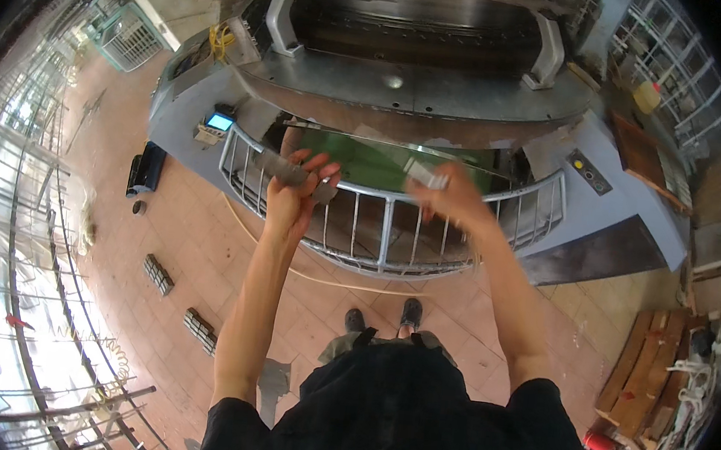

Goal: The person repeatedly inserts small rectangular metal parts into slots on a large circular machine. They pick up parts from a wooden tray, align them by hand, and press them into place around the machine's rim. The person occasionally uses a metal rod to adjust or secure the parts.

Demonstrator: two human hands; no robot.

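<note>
My left hand [293, 190], palm up at the railing, has its fingers curled around a long grey piece [273, 163]. My right hand [456, 201] grips a pale, flat-looking object [423, 173]; motion blurs both hand and object. Both hands are over a curved grey railing [388, 227] at the front of a large metal machine [407, 88]. Behind them, inside the machine's opening, lies a green surface [365, 171] with a thin metal bar above it.
A lit screen [219, 121] and a button panel [588, 170] flank the opening. Several grey segmented blocks [158, 274] and a hose lie on the tiled floor. Wire racks stand left; wooden boards [644, 374] and red cylinders [604, 448] sit at lower right.
</note>
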